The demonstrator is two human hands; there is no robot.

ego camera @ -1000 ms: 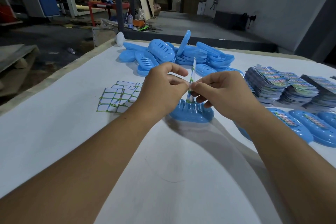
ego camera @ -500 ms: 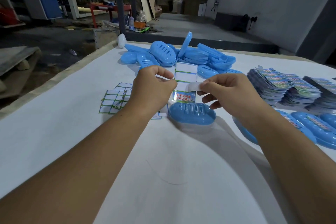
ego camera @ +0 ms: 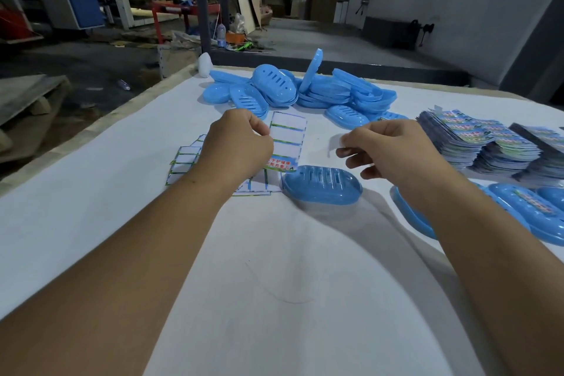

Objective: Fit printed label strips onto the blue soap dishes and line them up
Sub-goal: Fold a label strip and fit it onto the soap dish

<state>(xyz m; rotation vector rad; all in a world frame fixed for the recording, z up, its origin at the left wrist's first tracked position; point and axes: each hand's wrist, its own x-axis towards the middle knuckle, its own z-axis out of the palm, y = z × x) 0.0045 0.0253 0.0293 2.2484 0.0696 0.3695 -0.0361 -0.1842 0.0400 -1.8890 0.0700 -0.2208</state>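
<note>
A blue soap dish (ego camera: pixel 322 184) with slots lies on the white table in front of me. My left hand (ego camera: pixel 236 146) pinches the left edge of a label sheet (ego camera: pixel 288 139), mostly peeled white frames with one printed label at its lower end. My right hand (ego camera: pixel 384 149) is to the right of the sheet and pinches a small peeled label (ego camera: pixel 335 143) that looks pale and blurred. Both hands hover just behind the dish.
A pile of blue soap dishes (ego camera: pixel 305 91) lies at the back of the table. Spent label backings (ego camera: pixel 186 162) lie left. Stacks of printed label sheets (ego camera: pixel 482 143) stand right, with labelled dishes (ego camera: pixel 531 207) lined up in front of them.
The sheet was edge-on between both hands, then turned flat. My right hand has pulled away to the right with a peeled label, and my left hand keeps the sheet.
</note>
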